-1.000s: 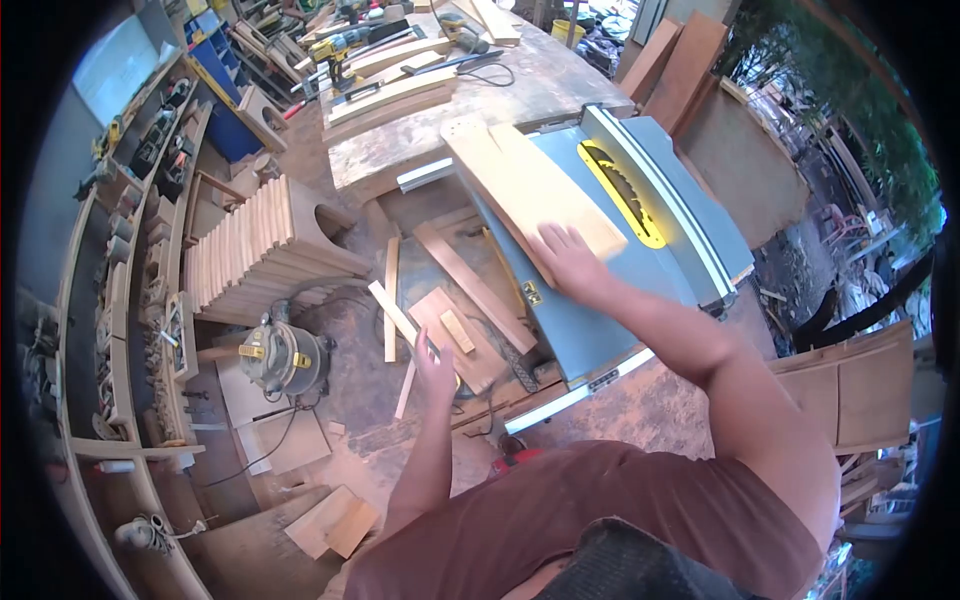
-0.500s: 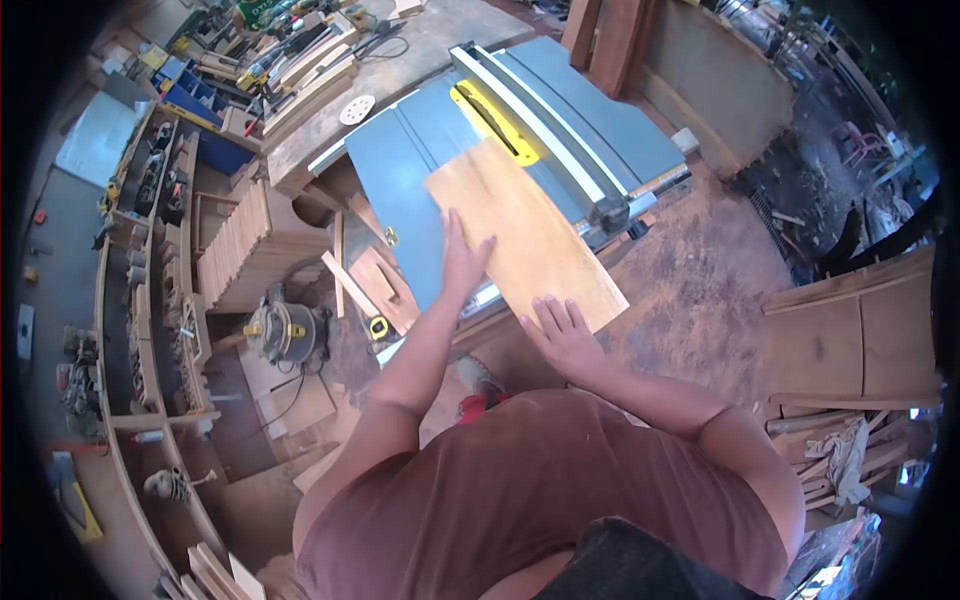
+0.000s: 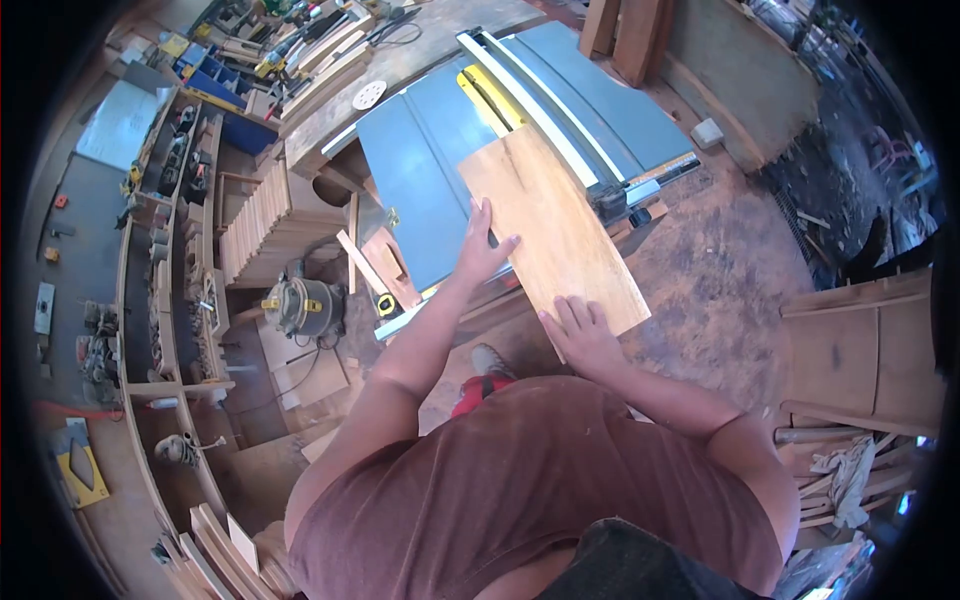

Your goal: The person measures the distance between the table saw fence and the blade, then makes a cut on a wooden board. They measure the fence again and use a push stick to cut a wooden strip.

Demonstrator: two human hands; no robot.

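A wide, light wooden board (image 3: 555, 225) lies on the blue-grey table saw (image 3: 415, 165), its near end sticking out past the saw's front edge. Its right edge runs along the metal fence (image 3: 540, 125), and its far end reaches the yellow insert plate (image 3: 490, 98). My left hand (image 3: 484, 245) is pressed to the board's left edge, thumb on the top face and fingers spread along the side. My right hand (image 3: 583, 335) holds the near end, fingers on top; its thumb is at the left corner.
Left of the saw are a shop vacuum (image 3: 305, 303), a tape measure (image 3: 386, 304) and wood offcuts (image 3: 382, 262). A bench (image 3: 440, 25) with tools and strips stands beyond. Shelving (image 3: 165, 385) runs down the left; a wooden panel (image 3: 860, 350) is at the right.
The board now lies closer along the fence, with its far end over the near part of the yellow plate. Both hands have stayed on it. The whole view has shifted slightly.
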